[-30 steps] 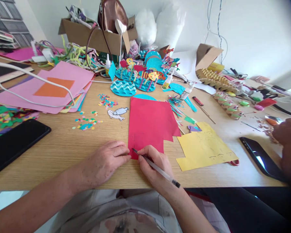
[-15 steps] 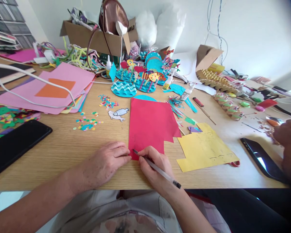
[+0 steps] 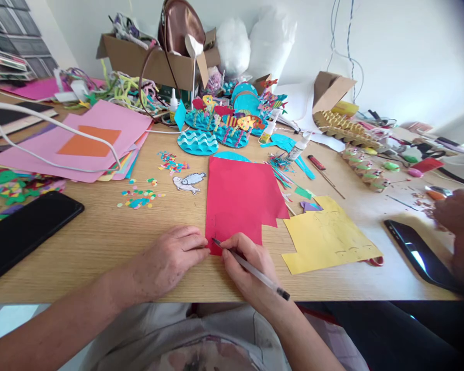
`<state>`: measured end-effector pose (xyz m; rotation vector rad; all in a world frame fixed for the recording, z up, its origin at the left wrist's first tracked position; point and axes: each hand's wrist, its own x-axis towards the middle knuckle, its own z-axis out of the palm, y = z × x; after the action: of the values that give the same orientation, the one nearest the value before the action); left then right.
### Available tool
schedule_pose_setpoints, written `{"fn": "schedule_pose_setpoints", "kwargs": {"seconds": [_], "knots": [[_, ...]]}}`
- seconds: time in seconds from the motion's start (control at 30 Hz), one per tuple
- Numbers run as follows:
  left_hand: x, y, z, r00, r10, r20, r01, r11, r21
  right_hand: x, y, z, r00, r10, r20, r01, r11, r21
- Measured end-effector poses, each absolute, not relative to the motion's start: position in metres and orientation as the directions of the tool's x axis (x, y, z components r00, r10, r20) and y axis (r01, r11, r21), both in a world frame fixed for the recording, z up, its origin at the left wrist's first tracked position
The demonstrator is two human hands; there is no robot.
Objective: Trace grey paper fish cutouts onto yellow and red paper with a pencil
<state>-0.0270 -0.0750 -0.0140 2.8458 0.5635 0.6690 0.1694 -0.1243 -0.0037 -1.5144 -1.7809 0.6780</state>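
Observation:
A sheet of red paper (image 3: 239,196) with a notched right side lies in front of me on the table. My right hand (image 3: 249,263) grips a pen (image 3: 261,277) with a clear barrel and a dark end cap. Its tip touches the red sheet near the lower left corner, beside faint pencil-like lines. My left hand (image 3: 172,260) lies flat with its fingers stretched out, the fingertips at the sheet's lower left edge. Just right of the red sheet lies a yellow paper (image 3: 325,237) with cut edges and drawn marks.
A black phone (image 3: 27,232) lies at left, another phone (image 3: 419,255) at right near another person's hand (image 3: 454,211). Confetti dots (image 3: 139,197) and paper fish cutouts (image 3: 189,181) are beyond my left hand. Pink paper (image 3: 127,121), glue bottles (image 3: 298,147) and a cardboard box (image 3: 139,56) stand farther back.
My two hands, the pen and the red sheet stay almost where they were. The other person's hand at right has shifted slightly left.

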Motion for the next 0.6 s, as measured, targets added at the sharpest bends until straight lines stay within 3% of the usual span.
{"fn": "schedule_pose_setpoints", "kwargs": {"seconds": [0.6], "knots": [[-0.0259, -0.0749, -0.0118, 0.822, 0.383, 0.421, 0.318, -0.923, 0.217, 0.1692, -0.124, -0.004, -0.075, 0.981, 0.181, 0.624, 0.188, -0.758]]}}
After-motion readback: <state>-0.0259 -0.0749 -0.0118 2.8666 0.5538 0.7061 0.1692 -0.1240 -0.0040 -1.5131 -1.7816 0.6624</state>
